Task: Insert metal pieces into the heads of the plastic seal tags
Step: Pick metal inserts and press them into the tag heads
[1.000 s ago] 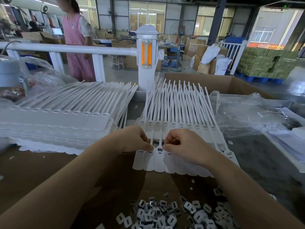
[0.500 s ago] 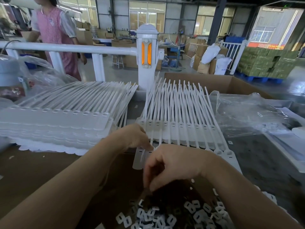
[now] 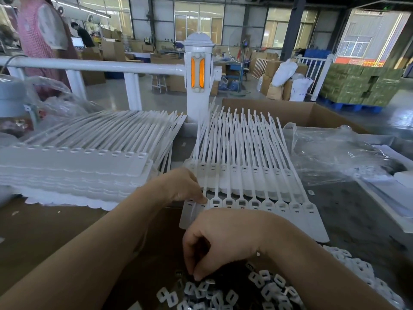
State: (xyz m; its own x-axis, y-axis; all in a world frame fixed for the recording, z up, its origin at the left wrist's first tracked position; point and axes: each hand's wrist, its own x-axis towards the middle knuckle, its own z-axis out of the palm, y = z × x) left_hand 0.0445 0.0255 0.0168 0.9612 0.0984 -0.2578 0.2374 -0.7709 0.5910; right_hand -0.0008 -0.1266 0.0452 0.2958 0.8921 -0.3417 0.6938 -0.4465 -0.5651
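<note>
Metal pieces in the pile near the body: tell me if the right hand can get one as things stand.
Probably yes. The right hand hangs just over the metal pieces, fingertips down at the loose pile with nothing between. Whether it has already pinched one I cannot tell. The left hand rests on the row of seal tags, well clear.
</note>
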